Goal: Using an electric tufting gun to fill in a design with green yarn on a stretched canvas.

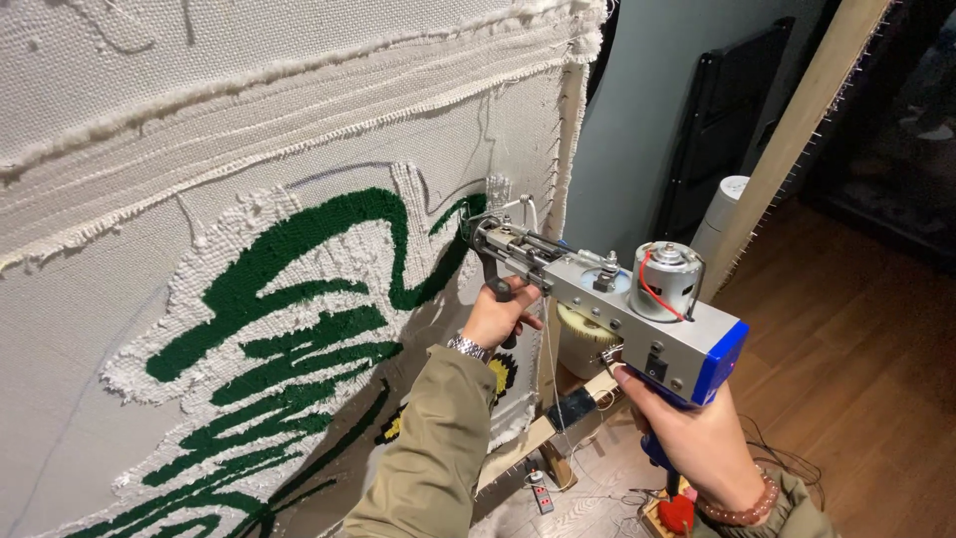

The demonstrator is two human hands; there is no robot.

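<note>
Both hands (pixel 597 369) clamped on tufting gun (pixel 617 299), nose near cloth (pixel 299 149) right edge.

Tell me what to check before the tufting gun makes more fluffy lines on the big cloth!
1. Both hands on the tufting gun: ok. The left hand grips the front handle, and the right hand grips the blue rear handle.
2. Tip against the cloth: ok, it meets the fabric by the green yarn lines.
3. Fingers away from the needle end: ok, the left hand sits below it.
4. Cloth stretched flat on the wooden frame: ok where visible.
5. Yarn threaded through the gun: cannot tell, too small to see.
6. Cables on the floor out of the way: cannot tell, feet are hidden.
</note>
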